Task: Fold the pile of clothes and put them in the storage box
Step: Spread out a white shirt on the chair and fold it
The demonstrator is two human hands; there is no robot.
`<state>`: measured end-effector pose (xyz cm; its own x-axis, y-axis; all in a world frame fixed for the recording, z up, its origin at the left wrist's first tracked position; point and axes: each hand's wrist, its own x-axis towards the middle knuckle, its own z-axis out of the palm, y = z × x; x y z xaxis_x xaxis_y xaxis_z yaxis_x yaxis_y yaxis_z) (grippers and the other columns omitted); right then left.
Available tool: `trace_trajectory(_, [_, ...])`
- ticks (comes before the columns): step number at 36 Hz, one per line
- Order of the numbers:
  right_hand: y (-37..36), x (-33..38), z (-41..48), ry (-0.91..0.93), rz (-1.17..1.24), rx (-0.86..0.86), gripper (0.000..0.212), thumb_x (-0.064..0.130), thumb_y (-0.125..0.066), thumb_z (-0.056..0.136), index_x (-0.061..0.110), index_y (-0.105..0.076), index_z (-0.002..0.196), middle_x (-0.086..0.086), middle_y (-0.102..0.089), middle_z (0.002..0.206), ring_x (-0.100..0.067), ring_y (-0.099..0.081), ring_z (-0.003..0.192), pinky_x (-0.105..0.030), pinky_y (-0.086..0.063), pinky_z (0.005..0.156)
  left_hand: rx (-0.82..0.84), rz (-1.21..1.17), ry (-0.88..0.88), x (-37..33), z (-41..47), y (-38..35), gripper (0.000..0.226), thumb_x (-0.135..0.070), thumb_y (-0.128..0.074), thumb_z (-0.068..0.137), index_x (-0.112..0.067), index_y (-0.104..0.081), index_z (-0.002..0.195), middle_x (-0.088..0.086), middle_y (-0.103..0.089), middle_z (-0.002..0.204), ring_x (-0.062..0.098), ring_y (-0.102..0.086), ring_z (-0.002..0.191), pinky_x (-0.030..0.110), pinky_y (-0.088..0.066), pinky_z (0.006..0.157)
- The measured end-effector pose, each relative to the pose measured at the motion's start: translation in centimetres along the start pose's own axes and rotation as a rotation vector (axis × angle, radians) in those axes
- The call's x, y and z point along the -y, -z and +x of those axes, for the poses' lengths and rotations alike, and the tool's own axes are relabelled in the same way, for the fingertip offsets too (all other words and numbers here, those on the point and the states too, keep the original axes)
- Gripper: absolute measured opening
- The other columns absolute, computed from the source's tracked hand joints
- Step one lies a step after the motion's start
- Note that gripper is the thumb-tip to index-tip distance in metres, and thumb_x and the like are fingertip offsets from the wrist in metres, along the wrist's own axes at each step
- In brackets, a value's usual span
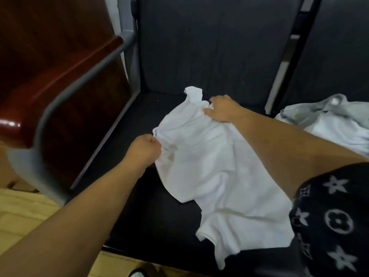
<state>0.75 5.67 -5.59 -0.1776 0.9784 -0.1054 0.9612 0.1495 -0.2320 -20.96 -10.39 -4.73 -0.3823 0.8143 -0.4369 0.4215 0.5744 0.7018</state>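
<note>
Right now a white shirt [215, 166] is lying spread & rumpled on the dark seat cushion [155, 212]. It is running from the ctr of the frame down toward the lower right, w/ one sleeve end sticking up at its top edge, just above ctr. The left hand [146, 147] is sitting at ctr-left, fingers curled tight like a fist, gripping the shirt's left edge & bunching the fabric there. The right hand [221, 109] is reaching in from the right, just above ctr. It is lying on the shirt's top part w/ thumb & fingers closing on a fold of cloth, though the hand itself is partly hiding the pinch. The right forearm is crossing over the shirt, & a dark patterned sleeve [335, 220] is filling the lower right corner. At the right edge a pile of clothes [329, 118], grey & white, is resting on the next seat, apart from the shirt. A dark backrest [199, 47] is taking up the top ctr. A red-brown wooden armrest [50, 86] w/ a grey metal frame [43, 148] is occupying the upper left. Pale flooring [22, 214] is showing at lower left.
</note>
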Motion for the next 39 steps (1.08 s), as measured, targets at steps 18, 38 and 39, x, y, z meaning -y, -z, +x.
trace_trajectory(18, [2.6,-3.6,-8.4,-0.232,-0.104,0.613,0.034,0.034,-0.068,0.093,0.012,-0.056,0.116,-0.007,-0.056,0.120,-0.028,-0.063,0.098,-0.035,-0.058,0.072,0.126,-0.484,0.161,1.7,-2.2,-0.4,0.069,-0.004,-0.073,0.083,-0.004,-0.038,0.142,0.014,-0.051,0.129,0.021,-0.052,0.081,0.034,-0.046,0.061])
trace_trajectory(38, [8.4,-5.7,-17.4,-0.245,1.586,0.046,0.019,0.025,-0.069,0.089,0.011,-0.069,0.101,-0.013,-0.069,0.113,-0.029,-0.068,0.106,-0.046,-0.052,0.100,0.143,-0.875,-0.076,-4.1,-6.6,3.3,0.013,-0.010,-0.061,0.094,-0.008,-0.062,0.107,0.010,-0.067,0.106,0.025,-0.067,0.097,0.039,-0.055,0.078])
trace_trajectory(39, [9.5,-5.6,-18.0,-0.212,1.631,0.032,0.017,0.024,-0.063,0.093,0.011,-0.068,0.102,-0.012,-0.069,0.113,-0.028,-0.068,0.104,-0.044,-0.053,0.097,0.143,-0.856,-0.119,-5.2,-6.7,4.2,0.019,-0.011,-0.061,0.095,-0.009,-0.063,0.114,0.010,-0.067,0.111,0.025,-0.067,0.099,0.039,-0.055,0.077])
